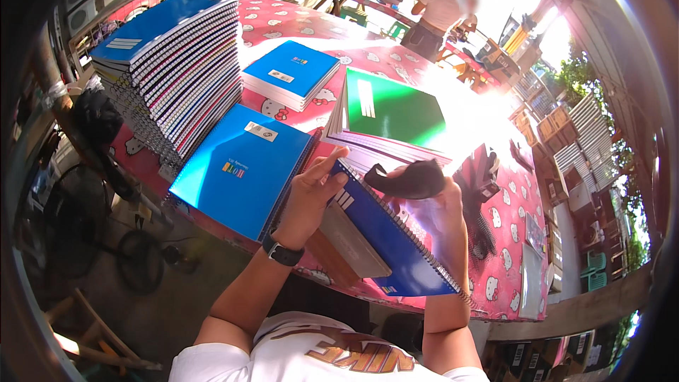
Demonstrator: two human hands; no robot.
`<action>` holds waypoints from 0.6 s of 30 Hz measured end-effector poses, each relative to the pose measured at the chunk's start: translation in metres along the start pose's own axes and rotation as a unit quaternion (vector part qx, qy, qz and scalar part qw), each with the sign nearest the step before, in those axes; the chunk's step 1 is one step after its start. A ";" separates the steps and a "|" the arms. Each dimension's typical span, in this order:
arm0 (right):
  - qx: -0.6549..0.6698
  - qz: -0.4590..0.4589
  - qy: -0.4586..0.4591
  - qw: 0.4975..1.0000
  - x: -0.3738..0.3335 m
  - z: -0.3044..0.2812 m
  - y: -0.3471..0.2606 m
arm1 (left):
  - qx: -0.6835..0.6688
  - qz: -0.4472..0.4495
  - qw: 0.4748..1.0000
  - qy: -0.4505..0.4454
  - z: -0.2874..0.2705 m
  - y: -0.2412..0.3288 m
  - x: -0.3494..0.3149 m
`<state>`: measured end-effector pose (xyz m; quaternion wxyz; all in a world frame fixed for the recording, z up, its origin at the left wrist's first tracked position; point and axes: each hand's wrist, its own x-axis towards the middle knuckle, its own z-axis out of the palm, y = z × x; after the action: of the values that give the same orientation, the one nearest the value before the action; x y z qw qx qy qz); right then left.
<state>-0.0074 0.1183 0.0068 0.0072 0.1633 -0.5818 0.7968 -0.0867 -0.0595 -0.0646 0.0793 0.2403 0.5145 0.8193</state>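
Note:
My left hand (pixel 311 194), with a dark watch on its wrist, pinches the upper left corner of a dark blue spiral notebook (pixel 407 255). The notebook is tilted in front of me, and its coil runs along the right edge, with a loose tail at the lower end. My right hand (pixel 449 205) is closed around a black curved tool (pixel 410 179) just above the coil. Strong glare and the tool hide part of its fingers, and I cannot make out the tool's kind. A grey-brown block (pixel 353 240) sits at the table edge beside the notebook.
A tall stack of spiral notebooks (pixel 187 78) stands at the left of the pink patterned table (pixel 495 279). Nearer lie blue notebooks (pixel 240 170); behind are a smaller blue pile (pixel 293 71) and a green-covered pile (pixel 392 110). Dark coils (pixel 482 233) lie right. A person (pixel 431 18) stands beyond.

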 end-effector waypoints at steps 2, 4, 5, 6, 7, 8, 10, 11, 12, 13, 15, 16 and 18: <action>-0.290 0.145 0.044 0.945 0.002 -0.017 0.001 | -0.014 -0.017 1.000 -0.007 -0.001 -0.006 0.003; -0.356 0.186 0.079 0.912 -0.001 -0.015 -0.005 | -0.028 -0.035 0.999 -0.021 0.000 -0.012 0.004; -0.349 0.181 0.062 0.917 0.004 -0.008 0.004 | -0.010 -0.018 1.000 -0.012 -0.012 -0.012 0.003; -0.292 0.176 0.141 0.929 -0.009 0.001 0.001 | -0.009 -0.005 1.000 -0.020 -0.009 -0.013 0.003; -0.266 0.172 0.180 0.931 -0.017 0.002 0.003 | -0.013 -0.002 1.000 -0.024 -0.006 -0.013 0.002; -0.232 0.166 0.207 0.936 -0.021 0.004 0.011 | -0.014 -0.020 0.999 -0.022 -0.009 -0.013 -0.003; 0.005 0.056 0.169 0.984 -0.030 -0.010 0.028 | -0.024 -0.041 0.998 -0.039 -0.003 -0.020 -0.006; 0.004 0.010 0.127 0.992 -0.016 0.011 0.017 | -0.012 -0.047 0.998 -0.031 -0.008 -0.024 -0.008; 0.007 0.004 0.130 0.991 -0.010 0.004 0.019 | 0.000 -0.053 0.998 -0.027 -0.009 -0.027 -0.009; -0.046 0.012 0.074 0.996 -0.004 -0.007 0.024 | 0.004 -0.054 0.998 -0.032 -0.009 -0.028 -0.009; -0.272 0.107 0.037 0.956 0.002 -0.007 0.010 | 0.021 -0.029 0.998 -0.050 -0.001 -0.033 -0.006; -0.275 0.105 0.041 0.955 -0.001 -0.002 0.001 | 0.019 -0.028 0.998 -0.056 0.003 -0.036 -0.004; -0.407 0.193 0.128 0.883 0.008 0.013 -0.002 | -0.023 -0.040 0.998 -0.042 -0.003 -0.037 -0.005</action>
<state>-0.0114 0.1052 0.0143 -0.0067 -0.0731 -0.8690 0.4893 -0.0884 -0.0465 -0.1002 0.1390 0.2522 0.5010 0.8161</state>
